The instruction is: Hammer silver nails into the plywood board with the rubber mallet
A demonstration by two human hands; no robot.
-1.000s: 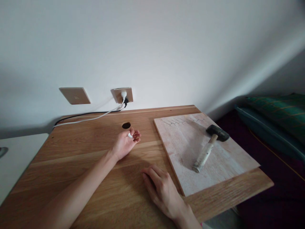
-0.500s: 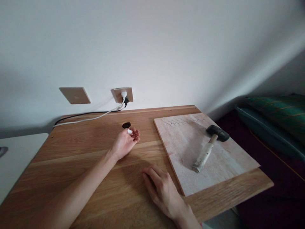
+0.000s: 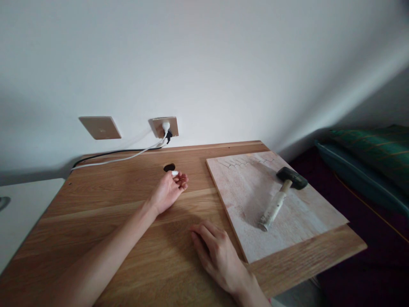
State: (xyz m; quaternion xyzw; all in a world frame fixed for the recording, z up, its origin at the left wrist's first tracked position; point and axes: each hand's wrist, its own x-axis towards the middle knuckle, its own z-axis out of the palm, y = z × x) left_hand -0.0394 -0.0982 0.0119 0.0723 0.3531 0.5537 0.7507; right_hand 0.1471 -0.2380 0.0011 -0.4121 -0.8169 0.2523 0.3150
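My left hand [image 3: 168,189] is over the wooden desktop [image 3: 121,247], palm turned partly up and fingers curled. A small white piece [image 3: 174,173] shows at its thumb; whether it is a wrap or a held object I cannot tell. What else the curled fingers hold, if anything, is too small to make out. My right hand [image 3: 219,256] rests on the wood, back up, fingers bent and pressed together, their inner side hidden. Just right of it lies a pale board [image 3: 243,213]. On the board is a mallet [image 3: 276,207] with a black head and worn whitish handle.
Several thin nail-like pieces [image 3: 238,165] line the board's far edge. A round cable hole [image 3: 169,167] is beyond my left hand. White and black cables [image 3: 128,157] run to a wall socket [image 3: 174,126]. Green cushions [image 3: 367,157] lie at the right, a white surface [image 3: 28,209] at the left.
The white piece at my left thumb has shifted very slightly. Both hands, the board and the mallet are otherwise in the same places.
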